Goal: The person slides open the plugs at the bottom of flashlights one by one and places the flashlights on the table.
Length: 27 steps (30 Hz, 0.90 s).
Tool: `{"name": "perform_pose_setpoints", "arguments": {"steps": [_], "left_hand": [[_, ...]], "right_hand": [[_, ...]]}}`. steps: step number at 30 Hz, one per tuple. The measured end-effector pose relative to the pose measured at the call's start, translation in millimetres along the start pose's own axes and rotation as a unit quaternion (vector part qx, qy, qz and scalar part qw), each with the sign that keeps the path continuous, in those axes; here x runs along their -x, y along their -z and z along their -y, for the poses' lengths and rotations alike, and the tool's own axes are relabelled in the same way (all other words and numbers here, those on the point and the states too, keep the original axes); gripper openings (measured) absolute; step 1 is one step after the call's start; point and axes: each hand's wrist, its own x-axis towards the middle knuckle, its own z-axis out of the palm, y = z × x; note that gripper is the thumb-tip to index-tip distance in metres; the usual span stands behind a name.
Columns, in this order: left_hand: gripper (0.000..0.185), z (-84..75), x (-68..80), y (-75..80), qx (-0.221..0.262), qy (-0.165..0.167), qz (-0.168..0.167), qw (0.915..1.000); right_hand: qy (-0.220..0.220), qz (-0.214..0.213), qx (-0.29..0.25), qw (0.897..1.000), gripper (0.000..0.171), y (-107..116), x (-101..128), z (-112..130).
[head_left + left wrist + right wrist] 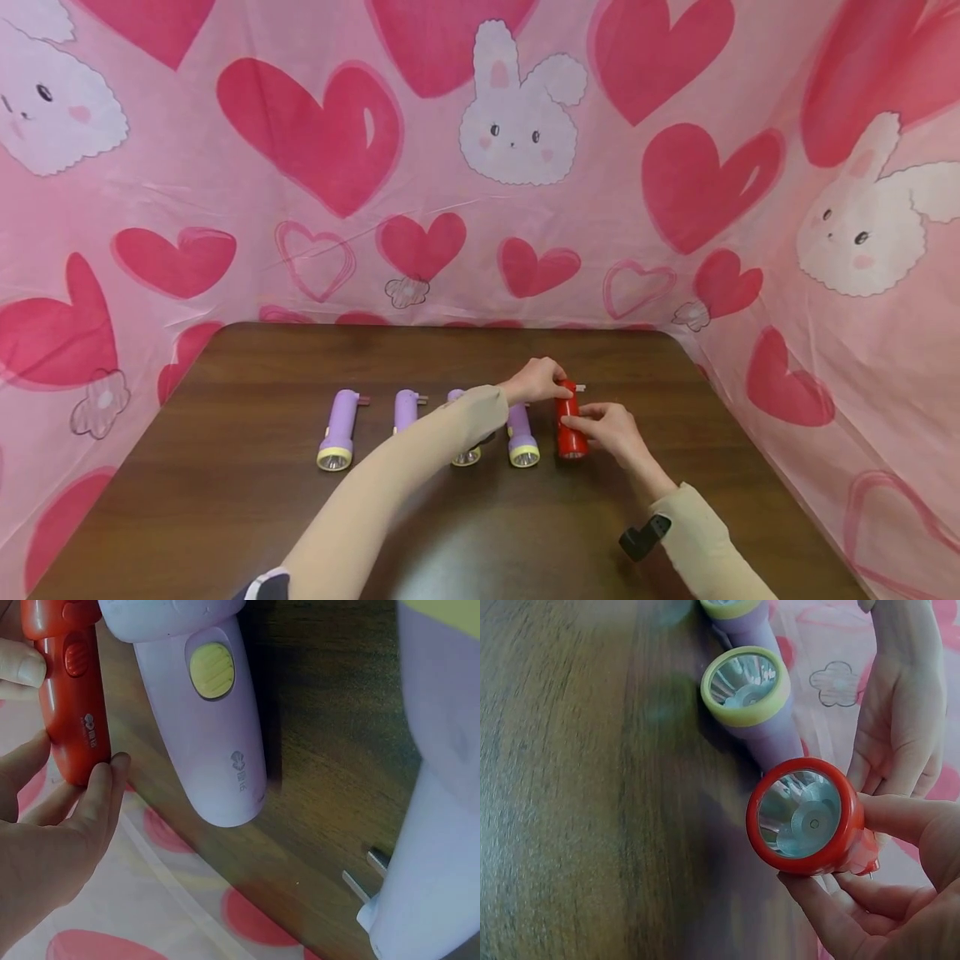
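Observation:
A red flashlight (568,433) lies on the brown table (247,500), at the right end of a row, lens toward me. My left hand (558,390) reaches across and pinches its far tail end (71,705) between thumb and finger. My right hand (581,425) holds its head (804,816) with fingers and thumb curled round the red rim. Just left of it lies a purple flashlight (521,437) with a yellow rim (746,682) and yellow switch (210,669). My left forearm hides most of another purple flashlight (467,455).
Two more purple flashlights (337,429) (405,410) lie further left in the row, plug prongs pointing away. Pink cloth (480,167) with hearts and bunnies walls the table at the back and both sides. A black strap unit (645,537) sits on my right wrist.

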Motion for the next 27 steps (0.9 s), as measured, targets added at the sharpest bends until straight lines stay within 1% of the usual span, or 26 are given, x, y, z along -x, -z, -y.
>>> {"name": "perform_pose_setpoints", "arguments": {"steps": [7,12,18,27], "left_hand": [[0.033,1.0,-1.7,-7.5,0.001,0.014,0.006,0.9999],[0.026,3.3,-5.0,-11.1,0.005,0.012,0.01,0.9999],[0.019,7.0,-8.7,-16.2,0.012,0.016,0.022,0.9996],[0.019,3.4,-10.8,-18.4,0.0,0.021,0.02,0.9996]], "right_hand": [[-0.004,0.0,-0.003,1.0,0.052,-0.6,-2.1,-5.7],[-0.01,-0.006,-0.012,1.0,0.048,-2.7,-4.4,-8.9],[-0.016,-0.006,-0.003,1.0,0.051,-4.4,-6.5,-14.0],[-0.019,-0.01,-0.013,1.0,0.049,-4.7,-11.8,-21.5]]}}
